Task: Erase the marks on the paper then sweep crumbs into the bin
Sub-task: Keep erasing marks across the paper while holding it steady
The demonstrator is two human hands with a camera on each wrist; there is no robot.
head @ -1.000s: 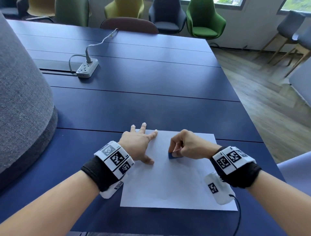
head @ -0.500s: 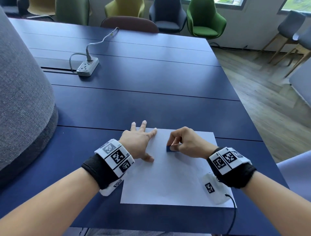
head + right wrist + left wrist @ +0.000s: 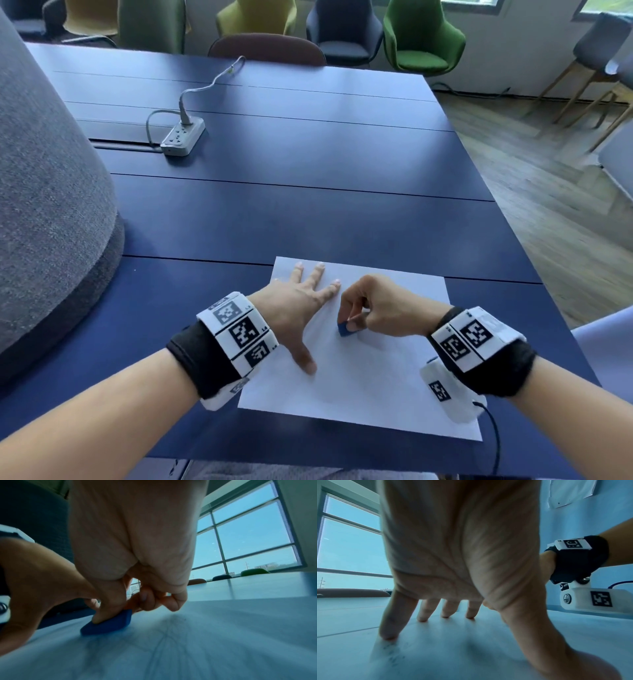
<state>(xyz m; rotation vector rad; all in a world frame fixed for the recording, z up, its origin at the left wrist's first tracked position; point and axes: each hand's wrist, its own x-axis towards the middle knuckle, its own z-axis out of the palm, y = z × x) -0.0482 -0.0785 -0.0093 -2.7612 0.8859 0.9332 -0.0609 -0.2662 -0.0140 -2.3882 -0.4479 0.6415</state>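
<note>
Set against the picture from a second before, little had moved: the paper (image 3: 359, 373) lay on the same near part of the blue table (image 3: 308, 212), and the blue eraser (image 3: 343, 329) sat at much the same spot, just right of the left thumb, after having been a little farther up the sheet half a second earlier. The left hand (image 3: 298, 308) stayed spread flat on the sheet's left half, fingers straight and pressing down, gripping nothing; in the left wrist view the fingertips (image 3: 387, 635) touched the paper beside faint grey marks. The right hand (image 3: 380, 308) kept the eraser pinched between thumb and curled fingers, its lower face on the paper. In the right wrist view thin pencil lines (image 3: 164, 635) ran across the sheet just beside the eraser (image 3: 106, 623).

The table was long, made of dark blue panels with seams across it. A large grey fabric-covered form (image 3: 44, 205) stood on its left side. Far up the table lay a white power strip (image 3: 183, 137) with its cord. Chairs, among them a green chair (image 3: 423, 37), lined the far end below windows, and wood flooring (image 3: 548, 192) ran along the right.

The sheet's near edge lay close to the table's near edge, its right edge near the right rim. Bare table stretched from the sheet's far edge to the power strip. No bin showed in any view.
</note>
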